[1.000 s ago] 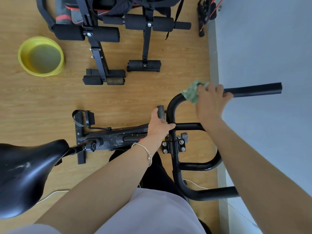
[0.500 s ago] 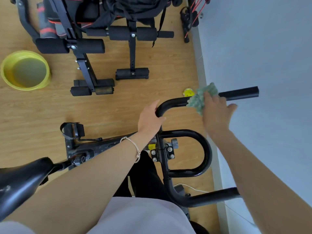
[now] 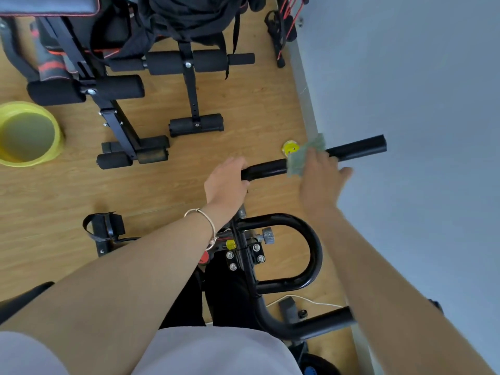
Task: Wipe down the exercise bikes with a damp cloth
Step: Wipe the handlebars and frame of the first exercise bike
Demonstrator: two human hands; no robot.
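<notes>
The black exercise bike's upper handlebar (image 3: 359,146) runs left to right across the middle of the view. My right hand (image 3: 320,180) lies over this bar and holds a green cloth (image 3: 301,158) wrapped against it, thumb sticking out to the right. My left hand (image 3: 226,182) grips the bar's bend just left of the cloth; a thin bracelet circles that wrist. Below the hands are the looped lower handlebar (image 3: 311,253) and the bolted stem clamp (image 3: 244,255). The bar under the cloth is hidden.
A yellow basin (image 3: 29,133) of water stands on the wooden floor at far left. Two black padded benches (image 3: 121,90) (image 3: 189,66) stand beyond the bike. A grey wall (image 3: 405,77) is close on the right. A small yellow disc (image 3: 290,148) lies by the skirting. A pedal (image 3: 105,226) juts left.
My left hand has left the stem and taken hold of the handlebar's bend. My right hand has slid the cloth a little outward along the upper bar. My view has tilted further forward.
</notes>
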